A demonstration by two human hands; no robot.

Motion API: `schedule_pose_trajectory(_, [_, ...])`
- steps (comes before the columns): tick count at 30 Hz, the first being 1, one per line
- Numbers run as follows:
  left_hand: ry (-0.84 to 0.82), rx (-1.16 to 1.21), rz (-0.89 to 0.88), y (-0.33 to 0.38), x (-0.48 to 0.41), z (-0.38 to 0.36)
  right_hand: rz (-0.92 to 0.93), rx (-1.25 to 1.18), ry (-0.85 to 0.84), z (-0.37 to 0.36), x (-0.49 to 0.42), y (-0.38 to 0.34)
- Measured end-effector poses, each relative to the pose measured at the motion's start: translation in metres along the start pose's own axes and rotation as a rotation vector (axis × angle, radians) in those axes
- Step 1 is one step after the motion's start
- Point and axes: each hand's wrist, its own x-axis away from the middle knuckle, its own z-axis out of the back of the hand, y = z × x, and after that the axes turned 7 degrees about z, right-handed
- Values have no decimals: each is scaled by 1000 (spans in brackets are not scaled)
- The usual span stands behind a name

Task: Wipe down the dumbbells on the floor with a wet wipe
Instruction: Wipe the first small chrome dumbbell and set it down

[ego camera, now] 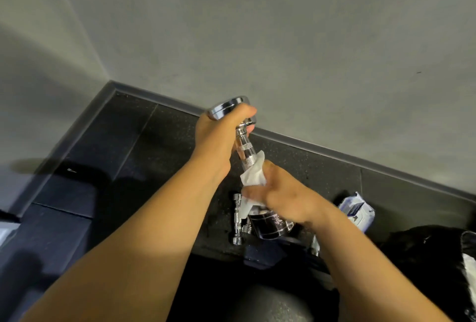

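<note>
Firmly brace dumbbell (246,151) by its head in gripping left hand (221,136); twist right hand (286,198), clasping wet wipe (252,178) round handle, along knurling.

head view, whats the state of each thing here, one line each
dumbbell: held nearly upright, leaning slightly
wet wipe: crumpled, wrapped round the lower part of the handle
left grip: curled round the dumbbell's top end
right grip: holds the wet wipe against the handle
chrome bar: lying on the floor, untouched
wipes pack: on the floor near the wall; open or sealed, cannot tell
</note>
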Motion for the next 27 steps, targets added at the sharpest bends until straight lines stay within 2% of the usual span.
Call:
schedule_pose_trajectory(2, [-185, 7, -15, 9, 2, 2, 70, -251, -157, 12, 5, -7])
schedule_pose_trajectory(5, [-469, 70, -3, 20, 6, 5, 143, -458, -343, 22, 10, -13])
schedule_pose_trajectory(8, [-595, 138, 29, 26, 11, 5, 157, -573, -480, 23, 13, -12])
schedule_pose_trajectory(10, [-562, 148, 37, 26, 12, 2, 158, -609, -486, 24, 15, -11])
schedule_pose_trajectory(12, [-454, 119, 31, 25, 10, 0, 139, -557, -411, 25, 16, -12])
schedule_pose_trajectory(17, [-57, 27, -51, 13, 6, -6, 55, -64, -141, 22, 11, -8])
schedule_pose_trajectory(20, [112, -38, -121, 4, 1, -7, -44, 273, -24, 8, 6, -8])
schedule_pose_trajectory(22, [161, -70, -135, 1, -2, -6, -69, 391, 26, -1, 4, -8])
schedule_pose_trajectory(24, [153, -58, -95, 1, -5, -3, -65, 318, -6, 1, 3, -7])
schedule_pose_trajectory(27, [11, 36, -23, 10, -4, 1, 18, -86, -166, 16, 4, -5])
